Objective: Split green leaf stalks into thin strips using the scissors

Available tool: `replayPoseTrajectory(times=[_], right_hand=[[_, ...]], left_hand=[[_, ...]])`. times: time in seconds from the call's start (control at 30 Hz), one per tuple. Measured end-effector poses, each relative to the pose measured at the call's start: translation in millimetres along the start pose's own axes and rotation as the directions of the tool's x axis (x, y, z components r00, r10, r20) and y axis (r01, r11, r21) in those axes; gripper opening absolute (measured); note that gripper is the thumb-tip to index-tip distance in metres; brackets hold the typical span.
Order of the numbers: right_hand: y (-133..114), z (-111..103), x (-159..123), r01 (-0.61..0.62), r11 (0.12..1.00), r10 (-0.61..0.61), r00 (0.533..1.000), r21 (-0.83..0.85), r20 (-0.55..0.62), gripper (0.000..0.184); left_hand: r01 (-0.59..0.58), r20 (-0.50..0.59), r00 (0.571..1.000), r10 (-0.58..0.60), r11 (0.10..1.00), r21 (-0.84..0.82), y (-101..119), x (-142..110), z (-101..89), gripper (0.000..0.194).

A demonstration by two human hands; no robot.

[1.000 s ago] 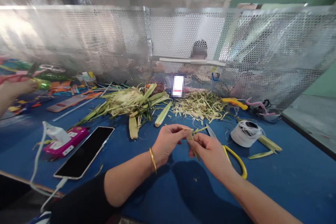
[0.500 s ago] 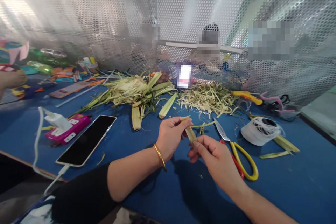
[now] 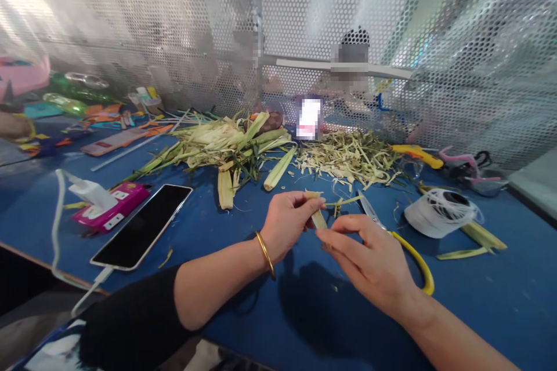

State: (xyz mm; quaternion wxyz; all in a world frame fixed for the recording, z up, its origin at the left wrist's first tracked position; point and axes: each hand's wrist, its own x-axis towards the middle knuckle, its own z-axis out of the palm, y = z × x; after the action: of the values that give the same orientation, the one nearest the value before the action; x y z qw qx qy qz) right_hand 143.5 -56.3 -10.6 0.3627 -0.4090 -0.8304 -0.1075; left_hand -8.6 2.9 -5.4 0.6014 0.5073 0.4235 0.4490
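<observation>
Between finger and thumb, my left hand pinches the upper part of a short, folded strip of pale green corn husk. My right hand is closed at the strip's lower end, with thumb and fingers pressed together there. Just beyond my fingers lies a thin knotted green strip. Scissors with a yellow handle lie partly hidden under my right hand. A spool of white thread stands to their right.
Heaped husks and a pile of shredded scraps lie at the back, before a perforated metal screen. A charging phone and a pink power strip are at left. Glasses and a yellow tool lie at back right.
My right hand has turned and shifted slightly, its fingers now bent over the lower end of the husk strip and covering more of the scissors. My left hand keeps its pinch.
</observation>
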Motion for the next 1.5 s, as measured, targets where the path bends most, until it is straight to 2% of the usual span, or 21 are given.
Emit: replayPoseTrajectory(times=[0.1, 0.23, 0.37, 0.43, 0.53, 0.6, 0.73, 0.9, 1.0, 1.2, 1.27, 1.37, 1.5], right_hand=[[-3.1, -1.7, 1.1, 0.064, 0.996, -0.067, 0.997, -0.066, -0.036, 0.016], [-0.8, -2.9, -1.6, 0.179, 0.981, -0.185, 0.979, -0.069, -0.089, 0.014], [5.5, -1.9, -4.8, 0.247, 0.948, -0.273, 0.956, -0.2, -0.112, 0.016], [7.9, -1.3, -4.7, 0.257, 0.928, -0.293, 0.951, -0.27, -0.098, 0.017], [8.7, -0.5, -2.5, 0.255, 0.926, -0.284, 0.956, -0.279, -0.067, 0.018], [7.6, 0.3, -0.7, 0.207, 0.954, -0.229, 0.97, -0.216, -0.082, 0.015], [6.0, 3.6, 0.2, -0.018, 1.0, 0.017, 0.994, -0.013, -0.109, 0.005], [7.3, 6.0, -1.5, -0.257, 0.955, 0.263, 0.965, 0.145, -0.017, 0.009], [6.8, 4.0, -0.9, -0.336, 0.927, 0.335, 0.942, 0.166, 0.031, 0.01], [4.1, 2.6, 0.4, -0.375, 0.914, 0.368, 0.927, 0.153, 0.071, 0.01], [3.4, 3.9, 0.3, -0.459, 0.875, 0.453, 0.889, 0.153, 0.071, 0.009], [2.7, 5.6, 0.9, -0.599, 0.76, 0.594, 0.798, 0.25, 0.106, 0.014], [2.8, 4.8, 3.3, -0.663, 0.645, 0.649, 0.738, 0.38, 0.185, 0.016]], left_hand=[[0.026, 0.023, 0.999, -0.026, 0.999, 0.02, -1.5, 0.4, -0.3, 0.017], [0.086, 0.045, 0.995, -0.084, 0.996, -0.036, 1.8, -1.7, -0.8, 0.026], [0.222, 0.174, 0.963, -0.206, 0.972, -0.078, 5.6, -9.0, 0.1, 0.036], [0.251, 0.213, 0.949, -0.232, 0.966, -0.066, 6.0, -11.2, 0.3, 0.035], [0.257, 0.204, 0.95, -0.238, 0.964, -0.072, 5.1, -11.1, 0.4, 0.031], [0.252, 0.183, 0.955, -0.235, 0.964, -0.081, 4.3, -9.9, 0.7, 0.03], [0.216, 0.106, 0.973, -0.205, 0.971, -0.099, 3.6, -9.1, 2.0, 0.029], [0.212, 0.096, 0.975, -0.201, 0.971, -0.115, 4.9, -11.2, 3.3, 0.017], [0.164, 0.105, 0.982, -0.154, 0.981, -0.1, 5.9, -12.2, 4.5, 0.011], [0.098, 0.112, 0.989, -0.096, 0.995, -0.01, 6.6, -12.7, 5.5, 0.011], [0.095, 0.119, 0.988, -0.096, 0.995, 0.014, 6.4, -12.6, 5.3, 0.011], [0.094, 0.128, 0.987, -0.098, 0.995, 0.038, 6.0, -12.4, 5.1, 0.011], [0.113, 0.13, 0.985, -0.117, 0.993, 0.041, 6.4, -13.1, 5.5, 0.009]])
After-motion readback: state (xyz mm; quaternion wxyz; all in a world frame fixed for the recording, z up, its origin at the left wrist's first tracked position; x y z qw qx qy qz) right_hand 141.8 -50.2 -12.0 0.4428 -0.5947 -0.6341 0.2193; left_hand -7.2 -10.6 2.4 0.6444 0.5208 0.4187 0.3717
